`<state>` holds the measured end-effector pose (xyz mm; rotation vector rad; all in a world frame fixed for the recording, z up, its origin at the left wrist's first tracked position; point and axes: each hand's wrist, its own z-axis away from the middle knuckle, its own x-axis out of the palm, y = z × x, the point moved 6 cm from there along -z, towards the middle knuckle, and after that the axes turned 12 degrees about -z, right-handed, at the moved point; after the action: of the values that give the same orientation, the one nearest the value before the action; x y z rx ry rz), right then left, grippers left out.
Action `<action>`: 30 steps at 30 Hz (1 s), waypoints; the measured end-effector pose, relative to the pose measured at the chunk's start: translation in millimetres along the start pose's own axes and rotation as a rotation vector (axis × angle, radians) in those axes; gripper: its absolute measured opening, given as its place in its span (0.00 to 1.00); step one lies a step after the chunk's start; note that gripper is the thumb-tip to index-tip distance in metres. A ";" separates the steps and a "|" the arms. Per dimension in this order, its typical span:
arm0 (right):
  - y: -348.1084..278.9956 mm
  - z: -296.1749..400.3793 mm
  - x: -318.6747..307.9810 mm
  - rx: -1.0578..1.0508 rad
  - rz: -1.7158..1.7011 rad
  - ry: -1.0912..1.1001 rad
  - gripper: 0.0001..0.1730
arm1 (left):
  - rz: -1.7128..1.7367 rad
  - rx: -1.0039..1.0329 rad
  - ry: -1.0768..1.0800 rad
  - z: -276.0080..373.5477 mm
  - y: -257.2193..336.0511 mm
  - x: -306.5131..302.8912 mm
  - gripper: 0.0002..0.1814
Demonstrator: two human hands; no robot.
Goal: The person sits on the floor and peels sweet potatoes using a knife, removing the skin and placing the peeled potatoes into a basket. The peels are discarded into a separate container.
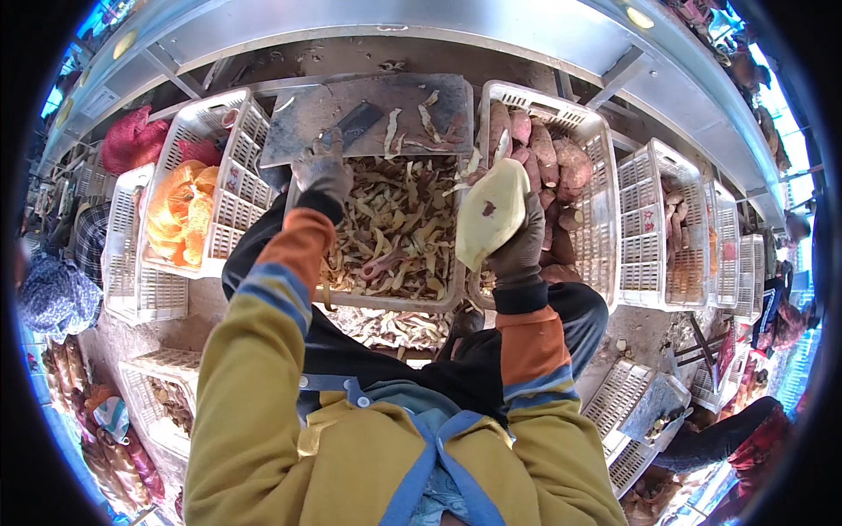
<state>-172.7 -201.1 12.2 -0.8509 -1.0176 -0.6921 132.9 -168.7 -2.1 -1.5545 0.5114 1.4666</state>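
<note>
My right hand (524, 246), in a dark glove, grips a large peeled tuber (492, 214), pale all over with one small brown spot. My left hand (323, 172), also gloved, reaches over the near left edge of a grey board (296, 128). Its fingertips meet the near end of a dark, wide-bladed knife (358, 123) lying on that board; whether they close around the handle cannot be made out. Strips of peel (393, 131) lie on the board's right part. Below it, between my knees, a crate (395, 304) is full of peelings (395, 223).
Unpeeled reddish tubers (543, 148) fill a white plastic crate (602, 197) on the right. An orange mesh sack (181, 214) sits in a crate (240, 217) on the left. A metal frame (421, 16) spans the far side. At lower right, another person's leg (720, 440) shows.
</note>
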 end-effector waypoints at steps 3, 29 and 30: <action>11.3 -0.8 1.4 0.036 0.011 0.037 0.33 | 0.087 -0.048 -0.127 -38.1 -14.0 44.2 0.39; 17.9 5.0 -8.0 0.176 0.008 0.004 0.32 | 0.708 0.841 0.601 178.2 71.4 -76.5 0.35; 19.0 8.4 -5.5 0.203 -0.008 0.003 0.32 | 0.706 0.846 0.602 179.8 69.6 -76.7 0.35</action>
<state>-162.8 -183.8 4.2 -0.6696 -1.0698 -0.5857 -39.6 -77.7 68.7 -1.1043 1.9025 0.9568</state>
